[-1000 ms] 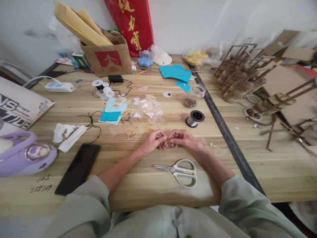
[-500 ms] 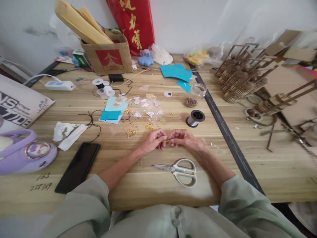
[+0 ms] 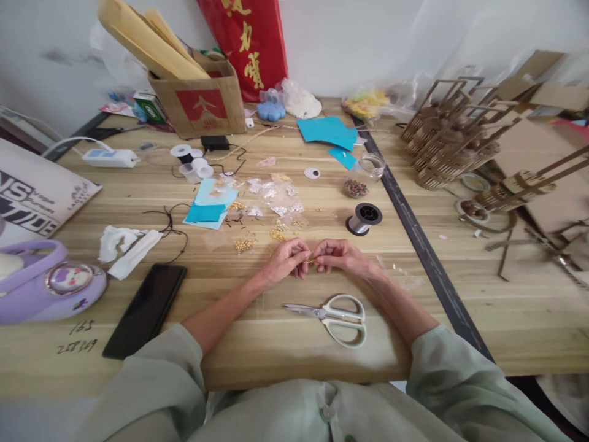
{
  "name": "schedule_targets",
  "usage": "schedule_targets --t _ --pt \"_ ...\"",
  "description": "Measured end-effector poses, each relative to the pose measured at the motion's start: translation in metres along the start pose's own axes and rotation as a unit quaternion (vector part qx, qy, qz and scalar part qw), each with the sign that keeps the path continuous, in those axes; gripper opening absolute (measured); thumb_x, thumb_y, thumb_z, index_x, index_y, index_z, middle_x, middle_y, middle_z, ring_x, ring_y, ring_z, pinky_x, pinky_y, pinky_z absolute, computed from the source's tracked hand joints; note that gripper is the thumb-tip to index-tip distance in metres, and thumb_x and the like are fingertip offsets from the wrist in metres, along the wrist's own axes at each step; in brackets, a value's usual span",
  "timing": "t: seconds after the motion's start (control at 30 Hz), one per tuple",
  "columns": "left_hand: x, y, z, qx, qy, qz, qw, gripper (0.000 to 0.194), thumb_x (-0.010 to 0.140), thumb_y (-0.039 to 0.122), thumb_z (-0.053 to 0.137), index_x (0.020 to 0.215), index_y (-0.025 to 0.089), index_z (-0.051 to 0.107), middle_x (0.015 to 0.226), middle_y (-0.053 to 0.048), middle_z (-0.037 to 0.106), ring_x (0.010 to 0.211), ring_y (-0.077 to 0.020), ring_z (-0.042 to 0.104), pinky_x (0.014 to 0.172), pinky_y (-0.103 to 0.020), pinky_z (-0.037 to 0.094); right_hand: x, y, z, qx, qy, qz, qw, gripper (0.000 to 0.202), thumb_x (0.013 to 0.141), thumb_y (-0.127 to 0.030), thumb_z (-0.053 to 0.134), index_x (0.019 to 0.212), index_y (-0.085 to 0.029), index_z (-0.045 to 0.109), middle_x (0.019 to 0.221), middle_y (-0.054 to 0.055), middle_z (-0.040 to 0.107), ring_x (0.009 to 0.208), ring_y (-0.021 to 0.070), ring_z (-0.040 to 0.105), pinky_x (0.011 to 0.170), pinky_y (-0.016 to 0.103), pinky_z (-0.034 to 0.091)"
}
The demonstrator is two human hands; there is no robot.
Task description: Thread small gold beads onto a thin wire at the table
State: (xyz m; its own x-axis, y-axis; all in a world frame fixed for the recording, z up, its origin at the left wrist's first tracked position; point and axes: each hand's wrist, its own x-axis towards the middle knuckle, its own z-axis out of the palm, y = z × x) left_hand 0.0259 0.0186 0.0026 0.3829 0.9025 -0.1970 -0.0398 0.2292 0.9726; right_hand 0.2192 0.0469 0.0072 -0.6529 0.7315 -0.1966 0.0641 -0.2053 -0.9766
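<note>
Gold-coloured piece (image 3: 311,261), small and thin, is between my two hands, above the wooden table (image 3: 257,362). My left hand (image 3: 289,258) pinches one end of it with thumb and finger; my right hand (image 3: 338,255) pinches at the other end — both have fingers bent and pressed together. The exact shape of the piece is too small to tell. Just beyond my left hand lie gold beads (image 3: 277,235), and to the left of it one more gold pile (image 3: 243,245). Scissors (image 3: 324,313) lie nearer to me than my grip, blades pointing left. Beyond my right hand, a little to the right, stands a spool of wire (image 3: 363,219) — behind it are dark beads (image 3: 356,188). Well apart on the left lies a black phone (image 3: 145,311).
</note>
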Motion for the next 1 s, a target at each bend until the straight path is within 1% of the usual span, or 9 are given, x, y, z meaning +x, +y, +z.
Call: schedule_targets --t 0.17,0.37,0.57,0.83,1.0 --pt "0.0014 -0.0033 -0.0002 0.010 0.000 0.005 1.000 0.023 0.079 0.035 0.060 0.081 0.015 0.047 0.050 0.006 0.055 0.038 -0.0083 0.054 0.038 -0.016 0.040 0.0003 0.0002 0.0003 0.008 -0.009 0.004 1.000 0.030 0.073 -0.036 0.073 0.088 -0.012 0.064 0.073 0.003 0.067 0.063 0.0100 0.062 0.057 0.020 0.050" --pt "0.0015 -0.0029 -0.0011 0.000 0.007 0.009 1.000 0.024 0.079 0.035 0.060 0.081 0.016 0.045 0.048 0.009 0.048 0.038 -0.0074 0.053 0.039 -0.015 0.040 0.0001 -0.0013 -0.0014 0.028 -0.025 0.022 0.999 0.031 0.068 -0.033 0.077 0.087 -0.012 0.063 0.074 0.002 0.067 0.062 0.0097 0.061 0.055 0.020 0.049" --pt "0.0013 -0.0023 -0.0014 -0.004 0.012 0.013 1.000 0.027 0.078 0.038 0.061 0.081 0.016 0.045 0.048 0.009 0.048 0.038 -0.0072 0.053 0.039 -0.015 0.040 -0.0010 -0.0035 -0.0037 0.028 -0.054 0.025 0.998 0.030 0.069 -0.031 0.076 0.088 -0.012 0.063 0.076 0.003 0.066 0.065 0.0100 0.061 0.056 0.020 0.050" --pt "0.0016 -0.0033 -0.0016 -0.009 0.010 0.013 1.000 0.029 0.077 0.040 0.062 0.082 0.016 0.046 0.048 0.008 0.049 0.038 -0.0073 0.053 0.040 -0.016 0.042 -0.0024 -0.0039 -0.0078 0.003 -0.053 0.011 0.999 0.026 0.074 -0.033 0.072 0.088 -0.012 0.065 0.077 0.004 0.066 0.066 0.0099 0.062 0.059 0.019 0.051" --pt "0.0013 -0.0025 -0.0015 0.001 0.009 0.013 1.000 0.028 0.078 0.040 0.061 0.081 0.016 0.046 0.048 0.008 0.049 0.038 -0.0075 0.053 0.040 -0.016 0.041 -0.0034 -0.0046 -0.0067 0.021 -0.053 0.012 0.998 0.025 0.075 -0.033 0.072 0.089 -0.012 0.068 0.077 0.004 0.068 0.066 0.0098 0.062 0.060 0.019 0.050"
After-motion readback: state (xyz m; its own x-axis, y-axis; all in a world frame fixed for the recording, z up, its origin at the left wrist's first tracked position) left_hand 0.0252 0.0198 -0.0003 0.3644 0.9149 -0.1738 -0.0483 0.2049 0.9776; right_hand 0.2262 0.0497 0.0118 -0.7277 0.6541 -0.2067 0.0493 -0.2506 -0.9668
